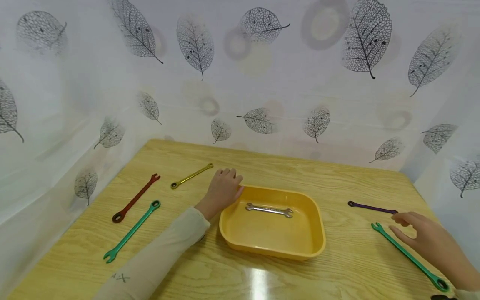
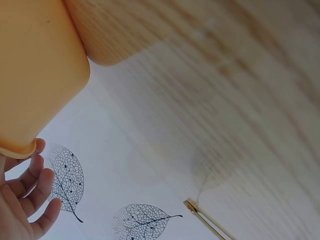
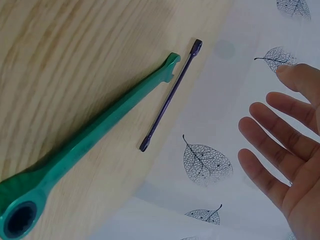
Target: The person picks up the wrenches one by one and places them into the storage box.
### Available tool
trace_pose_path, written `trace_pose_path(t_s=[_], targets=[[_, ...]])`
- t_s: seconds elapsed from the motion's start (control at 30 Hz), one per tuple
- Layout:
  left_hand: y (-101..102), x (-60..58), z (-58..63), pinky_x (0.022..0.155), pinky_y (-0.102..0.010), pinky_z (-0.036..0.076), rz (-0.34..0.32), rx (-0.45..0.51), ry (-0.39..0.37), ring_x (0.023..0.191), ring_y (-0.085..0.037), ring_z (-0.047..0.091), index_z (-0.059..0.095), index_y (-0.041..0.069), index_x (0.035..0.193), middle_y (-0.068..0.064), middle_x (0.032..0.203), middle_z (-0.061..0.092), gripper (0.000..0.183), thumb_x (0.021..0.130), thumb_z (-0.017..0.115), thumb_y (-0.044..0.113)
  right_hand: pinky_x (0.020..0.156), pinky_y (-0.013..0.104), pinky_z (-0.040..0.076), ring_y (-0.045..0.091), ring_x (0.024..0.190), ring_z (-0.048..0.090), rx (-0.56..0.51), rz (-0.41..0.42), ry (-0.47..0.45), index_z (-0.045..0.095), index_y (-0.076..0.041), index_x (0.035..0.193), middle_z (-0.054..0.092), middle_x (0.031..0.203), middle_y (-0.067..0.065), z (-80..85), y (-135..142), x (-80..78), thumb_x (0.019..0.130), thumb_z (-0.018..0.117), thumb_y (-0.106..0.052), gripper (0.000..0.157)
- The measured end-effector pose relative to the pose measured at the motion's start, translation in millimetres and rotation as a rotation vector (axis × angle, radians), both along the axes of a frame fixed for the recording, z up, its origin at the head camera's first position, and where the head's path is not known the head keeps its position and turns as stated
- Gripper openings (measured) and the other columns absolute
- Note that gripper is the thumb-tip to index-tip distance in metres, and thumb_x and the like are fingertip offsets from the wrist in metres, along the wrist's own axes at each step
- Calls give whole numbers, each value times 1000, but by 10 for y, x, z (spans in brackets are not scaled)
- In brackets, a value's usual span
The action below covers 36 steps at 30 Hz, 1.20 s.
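Note:
A yellow plastic basin (image 1: 258,235) stands on the table, with a silver open-ended wrench (image 1: 269,209) lying inside it. My left hand (image 1: 222,189) holds the basin's rim at the far left corner. In the left wrist view, the left fingers (image 2: 37,187) curl by the basin's lip. Off to the right, my right hand (image 1: 431,237) hovers with nothing in it, its fingers loosely bent. Below it lies a green combination wrench (image 1: 406,254). A purple wrench (image 1: 373,207) lies just beyond, near the fingertips in the head view.
Left of the basin lie a gold wrench (image 1: 192,176), a red wrench (image 1: 136,198) and another green wrench (image 1: 132,231). A white leaf-print curtain (image 1: 232,96) surrounds the back and sides of the wooden table (image 1: 333,175). A dark object partly shows under the left forearm.

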<state>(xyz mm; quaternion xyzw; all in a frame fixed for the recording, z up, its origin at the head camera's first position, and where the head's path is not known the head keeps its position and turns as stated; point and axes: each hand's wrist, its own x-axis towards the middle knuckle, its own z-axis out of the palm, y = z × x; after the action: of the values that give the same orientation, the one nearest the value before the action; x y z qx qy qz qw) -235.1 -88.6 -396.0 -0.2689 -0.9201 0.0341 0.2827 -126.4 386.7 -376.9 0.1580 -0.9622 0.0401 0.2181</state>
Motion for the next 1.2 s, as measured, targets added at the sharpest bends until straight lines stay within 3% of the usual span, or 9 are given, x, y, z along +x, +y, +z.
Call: trace_pose_path(t_s=[0.4,0.97,1.2], targets=[[-6,-5,-4,77,-35,49,-9,8,20,80,-20,61,66,13,89,-3,83,61,21,85,65,34,50,32,45,30,65,58,25,-35,-57,65,0,88,65,78,10,-65,116,30,68,80,-11,28],[-4,-32,-39,75,-34,48,-4,19,36,77,-19,58,66,14,86,-2,80,59,18,84,65,33,49,25,43,20,59,55,69,-33,-61,66,0,85,65,75,6,-166,213,62,60,82,-7,30],[-1,-38,-43,76,-34,48,8,6,28,78,-18,58,66,15,88,-2,80,59,19,85,65,34,50,26,44,18,60,55,60,-70,-135,66,0,86,65,77,7,-207,246,66,63,80,-6,28]])
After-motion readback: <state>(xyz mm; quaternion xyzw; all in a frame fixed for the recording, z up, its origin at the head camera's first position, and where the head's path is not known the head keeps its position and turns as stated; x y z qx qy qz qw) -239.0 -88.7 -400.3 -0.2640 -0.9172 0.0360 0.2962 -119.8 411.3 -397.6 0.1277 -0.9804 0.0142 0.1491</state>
